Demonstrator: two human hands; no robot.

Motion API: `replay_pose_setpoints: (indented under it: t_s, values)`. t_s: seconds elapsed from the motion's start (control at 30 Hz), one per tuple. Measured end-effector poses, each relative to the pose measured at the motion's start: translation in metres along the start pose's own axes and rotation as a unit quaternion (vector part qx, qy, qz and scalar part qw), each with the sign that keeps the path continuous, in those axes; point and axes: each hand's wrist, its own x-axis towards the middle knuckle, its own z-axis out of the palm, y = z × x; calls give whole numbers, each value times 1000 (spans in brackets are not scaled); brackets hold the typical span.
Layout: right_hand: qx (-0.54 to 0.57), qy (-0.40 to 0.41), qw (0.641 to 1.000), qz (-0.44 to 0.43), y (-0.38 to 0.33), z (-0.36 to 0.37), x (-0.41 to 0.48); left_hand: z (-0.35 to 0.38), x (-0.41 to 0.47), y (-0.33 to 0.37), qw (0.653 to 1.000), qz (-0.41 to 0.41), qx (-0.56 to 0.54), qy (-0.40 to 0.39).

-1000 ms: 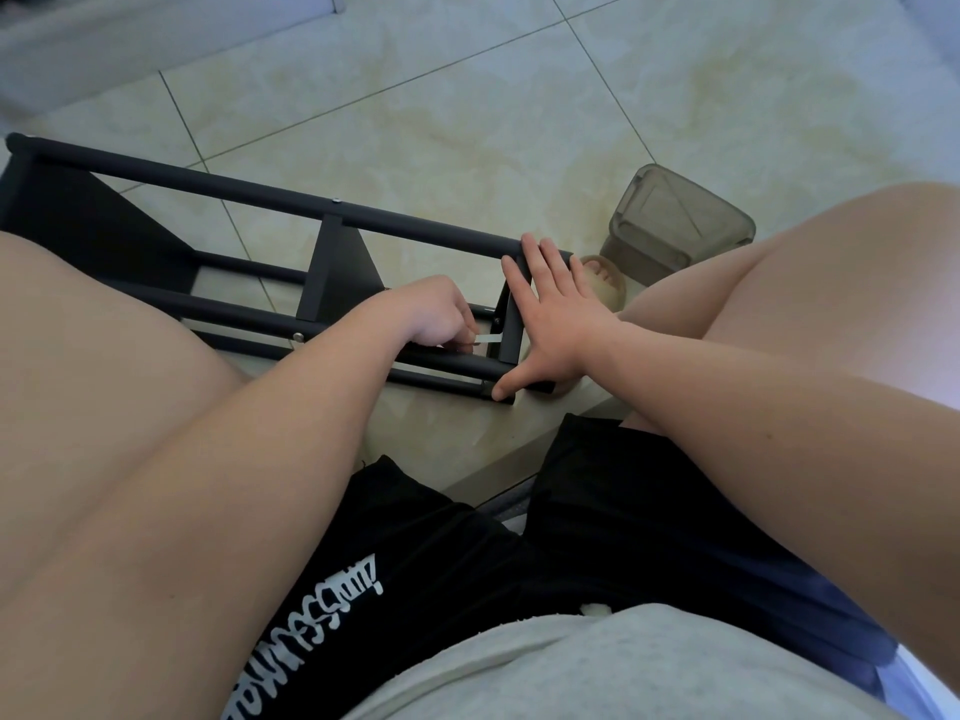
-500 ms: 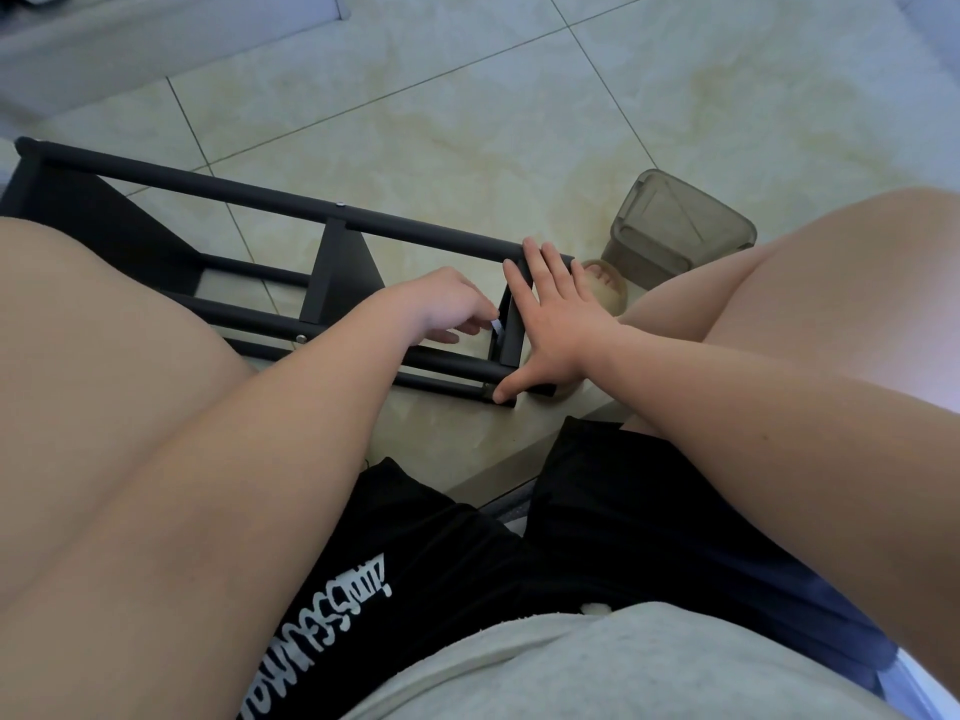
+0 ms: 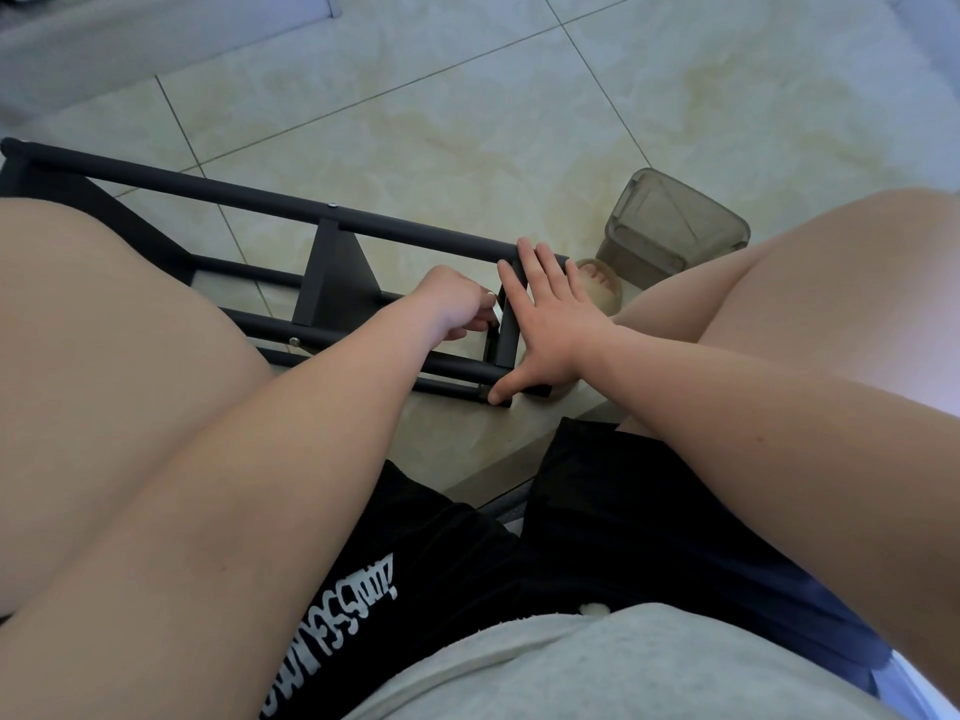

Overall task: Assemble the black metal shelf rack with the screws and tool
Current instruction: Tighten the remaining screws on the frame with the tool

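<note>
tightening the end piece of the rack

you're on a fastening step. the rack [image 3: 415,236] lies on its side on the tiled floor [image 3: 467,122] between your knees, its long bars running off to your left. your right hand [image 3: 545,330] is spread flat against the end piece [image 3: 509,335], fingers straight, thumb down by the lower bar, bracing and not gripping. your left hand [image 3: 457,304] is curled just inside that end piece, fingertips pinched on a small pale tool [image 3: 496,310]. only a sliver of it shows, so you can't tell how well it sits in the screw, and the screw itself is hidden behind your fingers.

the next move looks like a short turn in a cramped corner: hold the tool square to the screw, press in as you twist, and let the right hand take the push so the end piece doesn't tilt away from the bars.

two screw heads [image 3: 331,204] already show at the middle brace [image 3: 332,283], so that joint seems done.

around you: a smoky plastic box [image 3: 670,231] stands just beyond the rack's end, and your foot [image 3: 597,291] rests right behind the right hand. the bars above and below hem in your left wrist, so the tool has little room to swing.
</note>
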Motion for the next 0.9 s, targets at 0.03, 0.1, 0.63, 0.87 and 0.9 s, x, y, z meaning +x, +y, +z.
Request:
replay_pose_setpoints:
  t_s: [0.03, 0.1, 0.63, 0.87, 0.9]
  values:
    - [0, 0, 1000, 0, 0, 0, 0, 1, 0, 0, 1000, 1, -3, -1]
    - [-2, -1, 1000, 1, 0, 0, 1, 1, 1, 0, 1000, 5, -8, -6]
    - [-4, -1, 1000, 0, 0, 0, 0, 1, 1, 0, 998, -53, -3, -29]
    - [-3, 1, 1000, -1, 1, 0, -1, 5, 4, -3, 997, -52, 38, -48]
    - [-3, 0, 1000, -2, 1, 0, -1, 5, 5, -3, 997, -51, 40, -50]
